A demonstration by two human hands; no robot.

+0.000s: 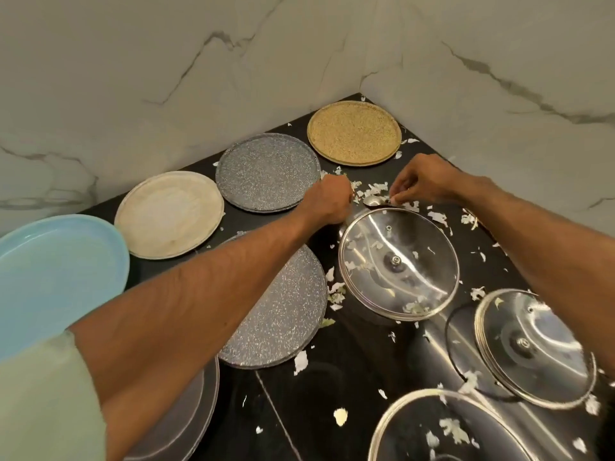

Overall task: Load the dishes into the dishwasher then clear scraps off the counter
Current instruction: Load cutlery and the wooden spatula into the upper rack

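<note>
Three glass lids (399, 261), two speckled grey plates (266, 171), one spoon (372, 201) pinched by right fingers (397, 195); left fingers (344, 194) curled, grip unclear.

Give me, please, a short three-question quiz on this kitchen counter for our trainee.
1. True or false: the gold plate sits deepest in the corner of the counter.
2. How many glass lids lie on the counter? A) one B) three C) five
3. Fill in: the right hand pinches the handle of a metal ____ just beyond the middle lid.

Key: 1 true; 2 B; 3 spoon.
</note>
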